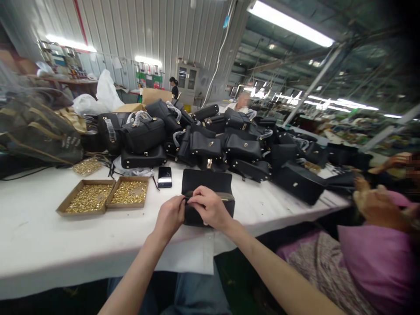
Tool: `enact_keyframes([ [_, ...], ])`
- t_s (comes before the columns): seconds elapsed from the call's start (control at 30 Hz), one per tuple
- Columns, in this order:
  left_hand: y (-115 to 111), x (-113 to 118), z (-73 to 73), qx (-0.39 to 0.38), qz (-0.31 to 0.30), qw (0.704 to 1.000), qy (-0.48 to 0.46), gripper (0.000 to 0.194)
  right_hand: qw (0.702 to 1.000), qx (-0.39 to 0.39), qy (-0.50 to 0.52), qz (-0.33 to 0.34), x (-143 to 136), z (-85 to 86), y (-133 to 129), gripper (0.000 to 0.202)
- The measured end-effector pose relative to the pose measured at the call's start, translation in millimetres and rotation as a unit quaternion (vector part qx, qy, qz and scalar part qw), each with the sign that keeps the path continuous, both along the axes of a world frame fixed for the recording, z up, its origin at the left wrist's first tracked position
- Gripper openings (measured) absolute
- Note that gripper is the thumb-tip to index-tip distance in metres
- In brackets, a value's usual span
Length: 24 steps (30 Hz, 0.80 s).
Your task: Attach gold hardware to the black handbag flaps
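Evidently this is fine fingertip work: the left hand (pixel 170 214) and right hand (pixel 210 206) are both pinched on the left end of the opening of a black bag (pixel 206 180), flap raised, at the tabletop's (pixel 36 238) near edge; any small part between them is hidden. Best keep the left pinch firm while the right works squarely. Beyond, the gold fittings (pixel 88 197) and phone (pixel 165 176) sit leftward; piled handbags (pixel 142 136) line the far edge.

Your left hand (pixel 171 213) and right hand (pixel 210 206) are both in a pinch, fingertips close together (right one knuckles-up). Bare forearms (pixel 139 269) angle inward, wrists fairly straight.
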<state>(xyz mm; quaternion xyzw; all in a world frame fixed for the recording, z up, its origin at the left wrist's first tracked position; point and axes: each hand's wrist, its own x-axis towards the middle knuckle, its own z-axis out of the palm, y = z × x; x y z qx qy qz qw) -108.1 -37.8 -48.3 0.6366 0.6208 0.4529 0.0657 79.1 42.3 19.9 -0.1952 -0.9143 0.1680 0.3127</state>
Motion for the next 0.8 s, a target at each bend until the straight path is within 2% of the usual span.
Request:
enact_keyframes([
  [0.17, -4, 0, 1.8, -0.010, 0.016, 1.000, 0.002, 0.027, 0.995, 0.084, -0.037, -0.029, -7, -25.2, 5, 0.024],
  [0.47, -2, -1, 3.4, -0.024, 0.008, 0.999, -0.021, 0.025, 0.983, 0.175, -0.044, -0.033, -10, -35.2, 6, 0.017],
  [0.57, -3, -2, 5.3, -0.030, 0.004, 0.999, -0.025, 0.024, 0.984, 0.171, -0.032, -0.029, -11, -39.1, 6, 0.015],
  [0.8, -5, -3, 5.9, -0.037, 0.003, 0.999, -0.030, 0.025, 0.995, 0.093, 0.020, -0.031, -14, -45.5, 5, 0.016],
])
